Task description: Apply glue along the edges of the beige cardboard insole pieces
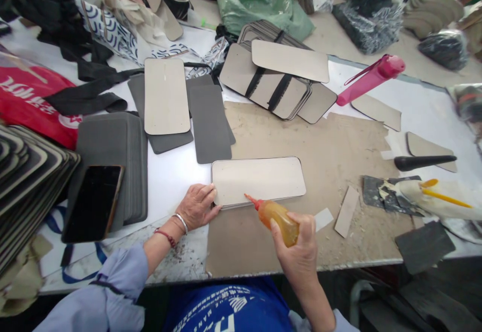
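Observation:
A beige rounded-corner board lies on brown cardboard before me, with a thin layer visible under its edge. My left hand grips its lower left corner, thumb at the front edge and fingertips on the left end. In my right hand is a squeeze bottle of amber liquid, tilted with fingers and thumb wrapped round it. Its red nozzle points up and left, its tip over the board's front part. Whether the tip touches the board I cannot tell.
Dark grey sheets and another beige board lie behind on the left. A phone rests on a grey stack. Strapped boards and a pink bottle stand at the back. Scraps and a black-handled tool lie right.

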A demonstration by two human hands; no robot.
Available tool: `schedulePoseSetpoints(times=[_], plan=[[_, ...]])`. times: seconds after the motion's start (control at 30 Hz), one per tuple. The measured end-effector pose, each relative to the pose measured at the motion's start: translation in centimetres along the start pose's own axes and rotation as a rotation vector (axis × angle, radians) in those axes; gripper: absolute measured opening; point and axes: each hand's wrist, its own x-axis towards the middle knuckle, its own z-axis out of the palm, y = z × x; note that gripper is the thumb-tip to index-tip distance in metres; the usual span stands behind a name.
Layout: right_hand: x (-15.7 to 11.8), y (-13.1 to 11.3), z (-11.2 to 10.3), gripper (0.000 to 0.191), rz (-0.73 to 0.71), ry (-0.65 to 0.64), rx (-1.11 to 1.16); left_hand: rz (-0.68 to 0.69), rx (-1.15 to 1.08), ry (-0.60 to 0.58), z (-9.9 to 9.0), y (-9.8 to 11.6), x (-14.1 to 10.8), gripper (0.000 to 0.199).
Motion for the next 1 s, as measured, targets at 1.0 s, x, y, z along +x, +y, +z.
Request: schedulePoseSetpoints(times=[1.0], plan=[[0.1, 5.2, -1.7, 0.032, 0.246, 0.147, -0.073, 0.015, 0.014, 0.001, -0.2, 0.2, 0.2, 0.036]])
